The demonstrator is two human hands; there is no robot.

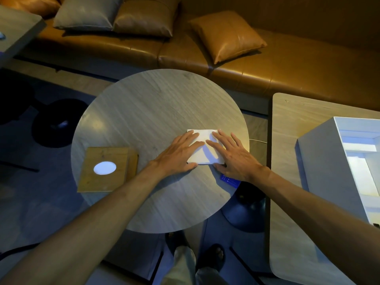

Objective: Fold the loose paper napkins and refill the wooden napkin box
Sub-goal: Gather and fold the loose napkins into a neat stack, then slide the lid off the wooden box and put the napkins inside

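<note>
While both my left hand (181, 153) and right hand (234, 155) press flat, fingers spread, on the napkin (205, 153), folding is underway and the wooden napkin box (107, 169) awaits refilling.

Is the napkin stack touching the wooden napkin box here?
Apart. The head view shows bare round table between the white napkin stack and the wooden napkin box, which sits at the table's left edge.

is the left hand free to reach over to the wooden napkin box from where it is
Probably yes: bare table top lies between the left hand and the wooden napkin box. But it is pressing flat on the napkin beside the right hand.
</note>
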